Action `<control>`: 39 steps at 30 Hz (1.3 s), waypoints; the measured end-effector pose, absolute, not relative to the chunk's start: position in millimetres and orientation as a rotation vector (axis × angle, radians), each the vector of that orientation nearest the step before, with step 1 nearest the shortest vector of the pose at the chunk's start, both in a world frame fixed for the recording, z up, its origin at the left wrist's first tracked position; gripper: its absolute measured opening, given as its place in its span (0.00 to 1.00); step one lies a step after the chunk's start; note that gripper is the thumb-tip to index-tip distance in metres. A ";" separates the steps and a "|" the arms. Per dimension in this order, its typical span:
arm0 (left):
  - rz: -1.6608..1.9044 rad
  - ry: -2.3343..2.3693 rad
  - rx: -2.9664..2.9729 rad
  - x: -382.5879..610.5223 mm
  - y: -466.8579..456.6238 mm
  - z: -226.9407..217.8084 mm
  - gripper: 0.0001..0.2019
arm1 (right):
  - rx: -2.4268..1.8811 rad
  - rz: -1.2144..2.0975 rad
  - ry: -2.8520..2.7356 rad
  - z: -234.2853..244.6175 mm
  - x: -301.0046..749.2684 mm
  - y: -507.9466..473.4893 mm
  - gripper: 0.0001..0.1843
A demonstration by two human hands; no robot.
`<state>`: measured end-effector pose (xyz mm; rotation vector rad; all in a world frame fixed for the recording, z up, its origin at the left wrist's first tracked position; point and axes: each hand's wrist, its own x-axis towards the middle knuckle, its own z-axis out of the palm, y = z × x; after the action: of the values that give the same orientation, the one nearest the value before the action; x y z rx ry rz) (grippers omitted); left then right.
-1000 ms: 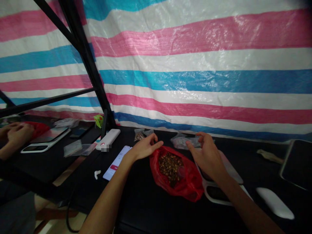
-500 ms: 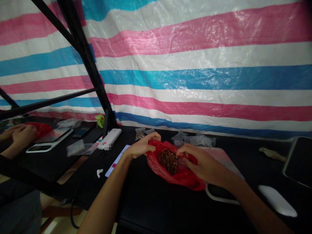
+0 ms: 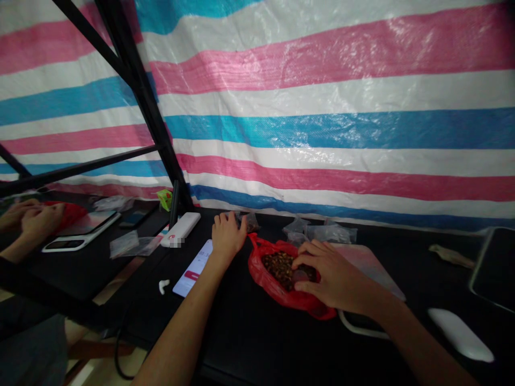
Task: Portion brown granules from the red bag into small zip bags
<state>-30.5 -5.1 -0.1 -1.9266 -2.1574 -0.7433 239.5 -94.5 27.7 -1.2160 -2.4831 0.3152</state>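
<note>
A red plastic bag (image 3: 277, 292) full of brown seeds (image 3: 279, 265) lies open on the black table (image 3: 257, 343). My right hand (image 3: 333, 279) reaches into its mouth, fingers curled around a small round translucent thing (image 3: 300, 276) among the seeds. My left hand (image 3: 227, 236) is off the red bag, stretched forward with fingers flat on a small clear packet of seeds (image 3: 249, 220) at the back of the table.
A lit phone (image 3: 192, 268) and a white power bank (image 3: 181, 228) lie left of my left arm. A flat white scale (image 3: 374, 262) sits under my right wrist, with clear packets (image 3: 325, 231) behind it. Another person's hands (image 3: 36, 220) work at the far left.
My left hand let go of the red bag's rim and moved forward onto the small clear packet. My right hand shifted from the rim into the bag's opening.
</note>
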 end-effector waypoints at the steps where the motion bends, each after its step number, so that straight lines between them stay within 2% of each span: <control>1: -0.648 -2.166 -1.929 -30.4 -6.0 -3.8 0.22 | -1.220 0.318 -2.493 27.9 238.9 -94.7 0.11; 7: -0.443 -2.155 -2.064 -33.6 -8.4 -5.6 0.18 | -1.225 0.302 -2.526 29.2 235.1 -94.9 0.05; 13: -0.621 -2.180 -2.239 -35.5 -4.7 -2.3 0.20 | -1.193 0.287 -2.479 32.4 236.0 -96.1 0.10; 16: -0.702 -2.159 -2.253 -35.9 -3.2 -2.1 0.19 | -1.175 0.270 -2.471 33.2 235.6 -94.6 0.09; 20: -1.204 -1.913 -2.176 -38.1 -2.4 8.3 0.15 | -1.208 0.158 -2.373 30.5 235.4 -89.1 0.06; 23: -1.591 -1.422 -2.179 -36.2 -6.2 18.7 0.11 | -1.226 0.063 -2.233 27.5 237.5 -84.9 0.08; 25: -1.684 -1.112 -2.239 -31.5 -11.9 23.1 0.10 | -1.223 0.048 -2.133 25.8 239.0 -83.1 0.10; 31: -1.382 -0.665 -2.506 -14.9 -29.4 23.4 0.14 | -1.226 0.343 -1.865 22.2 238.5 -81.1 0.16; 36: -1.291 -0.608 -2.553 -9.7 -30.7 20.8 0.15 | -1.222 0.549 -1.823 21.7 235.1 -79.5 0.11; 39: -1.291 -0.620 -2.566 -6.3 -32.2 23.1 0.16 | -1.202 0.556 -1.802 22.3 233.3 -79.3 0.09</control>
<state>-6.3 -32.2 23.1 -2.5664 -0.6203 -1.2913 233.3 -79.3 22.3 -1.2016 -1.8023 0.5564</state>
